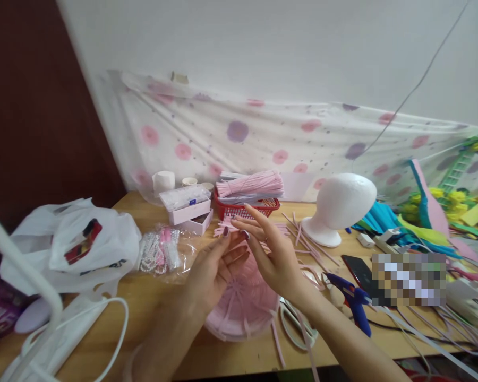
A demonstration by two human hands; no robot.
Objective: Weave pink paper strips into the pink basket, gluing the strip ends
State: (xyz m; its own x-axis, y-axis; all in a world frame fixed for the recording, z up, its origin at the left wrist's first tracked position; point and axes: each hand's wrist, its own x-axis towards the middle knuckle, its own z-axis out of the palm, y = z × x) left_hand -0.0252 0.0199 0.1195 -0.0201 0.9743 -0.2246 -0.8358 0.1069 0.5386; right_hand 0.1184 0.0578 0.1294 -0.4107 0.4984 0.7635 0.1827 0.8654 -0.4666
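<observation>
**Spreading loosely over a round pink piece [239, 317]: two hands, no visible grip**

The pink piece is lying on the wooden table [191, 355], directly beneath and between the hands, its strips radiating from a centre. The hands are hiding much of its far side.

Slipping seems the likeliest trouble: any strip end that is not yet fixed could be springing loose, since no fingers are visibly pinning the piece down. A second risk is sitting beside the right forearm, where the blue glue gun [358, 312] is lying; a careless elbow could be knocking it, and whether it is hot cannot be told. The scissors [297, 329], just below the right wrist, could be snagging a strip too.

The left hand [213, 273] is turning its palm inward, thumb raised, fingers softly bent. The right hand [273, 254] is stretching its fingers forward, thumb apart from them. Neither is visibly grasping anything; whether fingertips are brushing the piece or each other cannot be told.

Beyond the fingertips, a red basket [223, 210] is holding a strip bundle [249, 185]. Beyond the right hand, a white foam head [344, 204] is standing; left of the left hand, a packet of beads [159, 255] is lying.
</observation>
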